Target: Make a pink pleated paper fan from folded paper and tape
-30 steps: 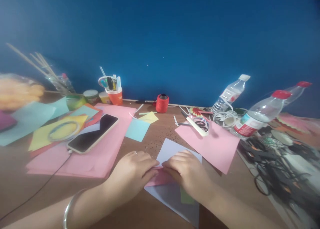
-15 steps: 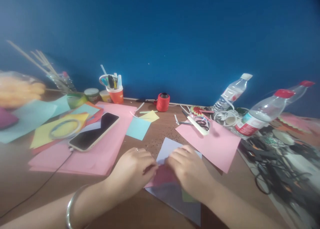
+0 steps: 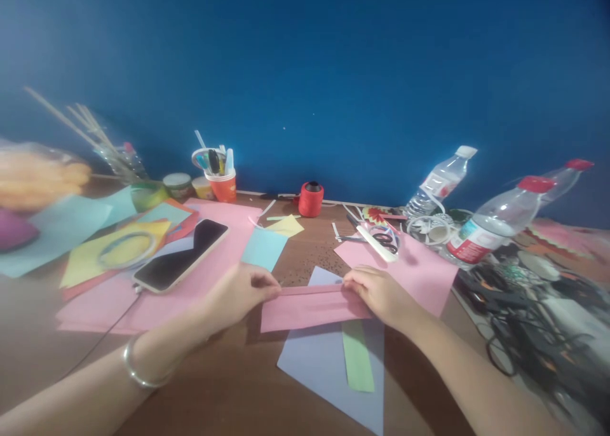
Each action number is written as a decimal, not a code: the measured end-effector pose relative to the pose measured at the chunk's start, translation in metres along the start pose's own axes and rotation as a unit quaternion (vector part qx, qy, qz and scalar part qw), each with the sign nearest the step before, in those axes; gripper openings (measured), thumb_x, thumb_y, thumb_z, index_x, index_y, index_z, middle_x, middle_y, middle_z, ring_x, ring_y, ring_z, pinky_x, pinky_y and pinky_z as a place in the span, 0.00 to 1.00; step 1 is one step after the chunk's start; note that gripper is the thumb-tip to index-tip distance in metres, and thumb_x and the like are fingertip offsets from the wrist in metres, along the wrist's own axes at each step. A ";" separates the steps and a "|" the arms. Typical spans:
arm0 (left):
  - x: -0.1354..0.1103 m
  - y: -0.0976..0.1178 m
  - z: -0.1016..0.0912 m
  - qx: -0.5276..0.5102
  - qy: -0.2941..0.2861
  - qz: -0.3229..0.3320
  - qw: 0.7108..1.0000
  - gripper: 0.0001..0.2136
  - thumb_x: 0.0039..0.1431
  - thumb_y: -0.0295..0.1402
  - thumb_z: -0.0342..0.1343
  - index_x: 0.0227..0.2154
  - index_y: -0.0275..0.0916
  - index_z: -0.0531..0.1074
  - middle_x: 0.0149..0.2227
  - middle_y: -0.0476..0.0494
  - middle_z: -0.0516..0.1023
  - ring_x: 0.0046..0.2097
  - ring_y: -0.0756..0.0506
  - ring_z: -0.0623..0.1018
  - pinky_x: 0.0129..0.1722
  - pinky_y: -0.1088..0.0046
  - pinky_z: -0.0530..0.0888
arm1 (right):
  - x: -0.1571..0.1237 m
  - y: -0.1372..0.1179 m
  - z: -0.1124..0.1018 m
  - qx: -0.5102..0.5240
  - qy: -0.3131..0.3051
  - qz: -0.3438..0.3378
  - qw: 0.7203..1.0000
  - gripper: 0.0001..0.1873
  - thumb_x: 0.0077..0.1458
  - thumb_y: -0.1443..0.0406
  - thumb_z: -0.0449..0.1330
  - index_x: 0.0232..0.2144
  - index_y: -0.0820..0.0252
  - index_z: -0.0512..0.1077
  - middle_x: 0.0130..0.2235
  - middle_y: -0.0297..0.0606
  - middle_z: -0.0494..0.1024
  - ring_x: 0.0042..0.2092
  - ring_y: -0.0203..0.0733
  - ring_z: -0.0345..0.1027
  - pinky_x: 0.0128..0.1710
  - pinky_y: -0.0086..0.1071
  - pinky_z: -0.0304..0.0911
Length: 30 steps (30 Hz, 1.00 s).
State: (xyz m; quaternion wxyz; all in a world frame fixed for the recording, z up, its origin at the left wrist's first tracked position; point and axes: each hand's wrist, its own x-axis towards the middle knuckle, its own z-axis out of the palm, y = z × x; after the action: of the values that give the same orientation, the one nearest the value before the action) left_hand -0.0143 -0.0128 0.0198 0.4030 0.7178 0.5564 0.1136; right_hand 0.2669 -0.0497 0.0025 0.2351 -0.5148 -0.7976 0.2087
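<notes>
A folded strip of pink paper (image 3: 312,310) is stretched between my two hands, with a narrow fold along its far edge. My left hand (image 3: 248,291) pinches its left end between thumb and fingers. At the other end, my right hand (image 3: 379,293) grips the far right corner the same way. Under the strip lies a pale purple sheet (image 3: 319,366), partly covered. A light green paper strip (image 3: 358,360) rests on that sheet, its upper end hidden by the pink paper.
To the left, a phone (image 3: 181,256) with a cable lies on pink sheets (image 3: 233,226). Scissors (image 3: 384,239) and a white-handled tool (image 3: 376,243) sit on pink paper at right. Behind stand a red cup of pens (image 3: 223,187), a red object (image 3: 311,201) and plastic bottles (image 3: 500,223).
My hands have moved apart, and the pink paper, mostly hidden between them before, now shows as a long strip held at both ends. More of the green strip is visible.
</notes>
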 end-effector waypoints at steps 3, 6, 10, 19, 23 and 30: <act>-0.001 -0.001 -0.002 0.021 -0.018 -0.039 0.999 0.17 0.53 0.46 0.46 0.36 0.43 0.74 0.30 0.49 0.77 0.13 0.52 0.64 0.14 0.73 0.60 | 0.000 0.004 -0.003 0.052 -0.035 0.031 0.998 0.09 0.57 0.66 0.52 0.31 0.55 0.73 0.33 0.34 0.76 0.34 0.37 0.69 0.34 0.29 0.61; -0.003 0.000 0.000 0.057 0.018 0.037 0.998 0.13 0.55 0.41 0.46 0.35 0.45 0.74 0.35 0.50 0.77 0.25 0.49 0.73 0.25 0.73 0.67 | 0.000 0.006 0.000 0.081 -0.043 0.032 0.995 0.10 0.57 0.64 0.52 0.31 0.56 0.74 0.33 0.34 0.77 0.34 0.38 0.70 0.34 0.29 0.62; -0.007 0.003 0.006 0.108 0.024 0.125 0.986 0.09 0.56 0.36 0.46 0.31 0.45 0.72 0.34 0.53 0.76 0.36 0.47 0.73 0.35 0.73 0.66 | 0.001 0.000 0.008 0.054 -0.019 0.003 0.998 0.12 0.58 0.63 0.51 0.30 0.57 0.74 0.32 0.36 0.76 0.34 0.38 0.69 0.35 0.30 0.61; -0.017 0.004 0.012 0.249 0.182 0.349 0.885 0.10 0.59 0.26 0.44 0.29 0.39 0.70 0.31 0.47 0.73 0.35 0.47 0.69 0.37 0.68 0.65 | -0.005 -0.019 0.018 -0.144 0.193 -0.181 0.954 0.06 0.55 0.71 0.54 0.32 0.60 0.72 0.33 0.39 0.75 0.37 0.41 0.63 0.37 0.35 0.57; -0.022 0.003 0.018 0.389 0.198 0.408 0.801 0.10 0.55 0.21 0.44 0.24 0.36 0.68 0.27 0.45 0.70 0.31 0.46 0.68 0.31 0.68 0.65 | -0.007 -0.018 0.021 -0.271 0.203 -0.223 0.914 0.07 0.54 0.74 0.53 0.28 0.62 0.70 0.30 0.39 0.73 0.36 0.41 0.61 0.35 0.35 0.55; -0.018 -0.008 0.036 0.463 0.092 0.406 0.783 0.10 0.46 0.18 0.46 0.23 0.39 0.66 0.25 0.47 0.69 0.25 0.45 0.69 0.25 0.67 0.66 | -0.009 -0.021 0.029 -0.274 0.018 -0.271 0.923 0.11 0.57 0.72 0.50 0.26 0.61 0.68 0.26 0.35 0.68 0.32 0.37 0.58 0.30 0.32 0.53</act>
State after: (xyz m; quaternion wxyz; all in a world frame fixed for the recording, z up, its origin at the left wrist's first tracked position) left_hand -0.0045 -0.0445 -0.0040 -0.1141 0.9638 0.2334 0.0607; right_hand 0.2382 -0.0686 -0.0101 0.1466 -0.3272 -0.9282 -0.0993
